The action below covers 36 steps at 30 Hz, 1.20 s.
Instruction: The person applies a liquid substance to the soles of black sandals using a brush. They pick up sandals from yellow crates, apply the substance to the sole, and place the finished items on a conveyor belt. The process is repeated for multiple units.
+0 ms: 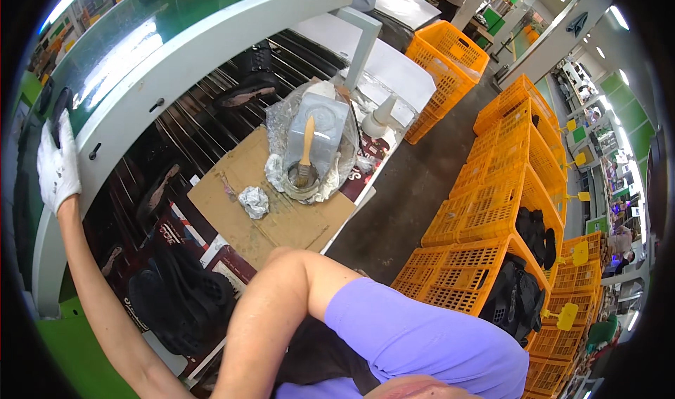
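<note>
Left hand (58, 163), white-gloved, flat and open on grey machine cover (211, 47) at upper left of frame, gripping nothing; right hand hidden behind bent arm, can't tell; brush (306, 153) upright in pot at centre; orange crates (492, 209) right

Workbench (394, 153) bears cardboard sheet (281, 216), black soles (179, 293).

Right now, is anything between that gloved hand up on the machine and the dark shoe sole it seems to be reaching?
Nothing visible: the gloved left hand already rests against the dark sole on the machine's green-and-grey ledge. The right hand is hidden behind the bent arm.
</note>
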Motion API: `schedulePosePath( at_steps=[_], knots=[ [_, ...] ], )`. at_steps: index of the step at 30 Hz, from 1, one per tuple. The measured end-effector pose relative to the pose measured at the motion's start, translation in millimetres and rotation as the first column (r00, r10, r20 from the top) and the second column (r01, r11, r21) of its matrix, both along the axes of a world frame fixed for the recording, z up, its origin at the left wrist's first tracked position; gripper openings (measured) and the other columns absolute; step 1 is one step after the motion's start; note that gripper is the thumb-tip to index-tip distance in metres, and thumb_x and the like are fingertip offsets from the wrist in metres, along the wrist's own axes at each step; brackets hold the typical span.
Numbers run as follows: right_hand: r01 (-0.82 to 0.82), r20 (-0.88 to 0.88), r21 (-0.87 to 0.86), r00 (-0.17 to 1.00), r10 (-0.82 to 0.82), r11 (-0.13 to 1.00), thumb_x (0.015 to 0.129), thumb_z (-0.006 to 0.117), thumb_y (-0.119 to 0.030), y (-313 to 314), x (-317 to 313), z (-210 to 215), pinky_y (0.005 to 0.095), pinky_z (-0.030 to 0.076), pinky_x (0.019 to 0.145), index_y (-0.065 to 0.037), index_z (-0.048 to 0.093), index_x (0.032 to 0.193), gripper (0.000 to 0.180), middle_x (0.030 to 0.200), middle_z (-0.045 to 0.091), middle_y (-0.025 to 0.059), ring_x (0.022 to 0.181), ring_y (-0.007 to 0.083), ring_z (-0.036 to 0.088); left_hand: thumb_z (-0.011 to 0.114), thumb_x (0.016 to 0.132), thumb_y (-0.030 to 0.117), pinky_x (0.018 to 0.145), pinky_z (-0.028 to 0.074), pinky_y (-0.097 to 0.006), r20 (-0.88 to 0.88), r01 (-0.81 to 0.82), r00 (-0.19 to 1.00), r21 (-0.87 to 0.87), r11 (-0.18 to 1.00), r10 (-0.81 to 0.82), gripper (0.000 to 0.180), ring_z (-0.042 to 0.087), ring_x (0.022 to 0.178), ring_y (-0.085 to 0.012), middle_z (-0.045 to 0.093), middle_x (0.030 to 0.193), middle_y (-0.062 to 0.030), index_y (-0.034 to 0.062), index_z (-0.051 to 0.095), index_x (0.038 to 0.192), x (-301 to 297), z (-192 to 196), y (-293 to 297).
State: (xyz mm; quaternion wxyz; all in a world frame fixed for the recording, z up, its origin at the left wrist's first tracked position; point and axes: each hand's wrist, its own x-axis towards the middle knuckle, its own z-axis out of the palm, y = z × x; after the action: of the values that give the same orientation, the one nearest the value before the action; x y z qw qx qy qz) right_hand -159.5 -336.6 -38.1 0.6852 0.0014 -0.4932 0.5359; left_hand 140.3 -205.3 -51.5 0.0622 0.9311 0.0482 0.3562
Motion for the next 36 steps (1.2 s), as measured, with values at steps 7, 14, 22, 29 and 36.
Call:
schedulePosePath(
  at_steps=[7, 14, 22, 29, 36],
  knots=[
    [0.366, 0.472, -0.374, 0.866, -0.165, 0.852, 0.093, 0.052, -0.028, -26.5, -17.0, -86.5, 0.0244, 0.042, 0.059, -0.002, 0.059, 0.082, 0.029, 0.081, 0.056, 0.0028, 0.071, 0.0086, 0.051, 0.036, 0.089, 0.064, 0.102, 0.036, -0.044, 0.074, -0.037, 0.997, -0.013, 0.999, 0.038, 0.072, 0.047, 0.121, -0.0361, 0.054, 0.126, -0.0208, 0.0080, 0.048, 0.133, -18.1, 6.8, -15.4],
    [0.309, 0.198, -0.892, 0.924, -0.328, 0.331, 0.092, 0.055, -0.028, -146.4, -32.9, -208.7, 0.0194, 0.034, 0.045, -0.009, 0.061, 0.090, 0.021, 0.072, 0.055, -0.0018, 0.052, 0.0036, 0.043, 0.044, 0.089, 0.058, 0.093, 0.044, -0.045, 0.114, -0.089, 0.990, 0.092, 0.992, 0.078, 0.061, 0.051, 0.116, -0.0311, 0.058, 0.118, -0.0143, 0.0135, 0.049, 0.131, -21.7, 6.2, -17.0],
    [0.817, 0.816, -0.469, 0.546, 0.190, -0.335, 0.092, 0.045, -0.038, -205.0, -67.3, -324.8, 0.0482, 0.047, 0.084, -0.007, 0.064, 0.103, 0.037, 0.101, 0.065, 0.0198, 0.097, 0.0386, 0.061, 0.043, 0.090, 0.057, 0.094, 0.042, -0.045, 0.104, -0.004, 0.995, 0.027, 1.000, 0.001, 0.060, 0.053, 0.112, -0.0344, 0.058, 0.117, -0.0184, 0.0128, 0.050, 0.129, -32.6, 11.3, -23.5],
    [0.840, 0.784, -0.402, 0.522, 0.337, -0.365, 0.091, 0.046, -0.040, -191.3, -54.6, -345.5, 0.0468, 0.049, 0.083, -0.010, 0.067, 0.101, 0.039, 0.099, 0.066, 0.0200, 0.095, 0.0378, 0.062, 0.041, 0.089, 0.059, 0.094, 0.042, -0.044, 0.062, -0.026, 0.998, 0.055, 0.998, 0.022, 0.059, 0.052, 0.115, -0.0315, 0.059, 0.118, -0.0151, 0.0164, 0.050, 0.130, -27.9, 9.8, -20.3],
    [0.830, 0.756, -0.386, 0.535, 0.377, -0.404, 0.089, 0.043, -0.037, -186.7, -48.4, -347.4, 0.0474, 0.048, 0.088, -0.003, 0.067, 0.098, 0.042, 0.101, 0.065, 0.0225, 0.098, 0.0383, 0.061, 0.036, 0.088, 0.063, 0.098, 0.039, -0.045, 0.025, -0.045, 0.999, 0.025, 0.999, 0.044, 0.066, 0.048, 0.119, -0.0325, 0.056, 0.123, -0.0165, 0.0153, 0.049, 0.131, -23.4, 7.4, -16.3]
  ],
)
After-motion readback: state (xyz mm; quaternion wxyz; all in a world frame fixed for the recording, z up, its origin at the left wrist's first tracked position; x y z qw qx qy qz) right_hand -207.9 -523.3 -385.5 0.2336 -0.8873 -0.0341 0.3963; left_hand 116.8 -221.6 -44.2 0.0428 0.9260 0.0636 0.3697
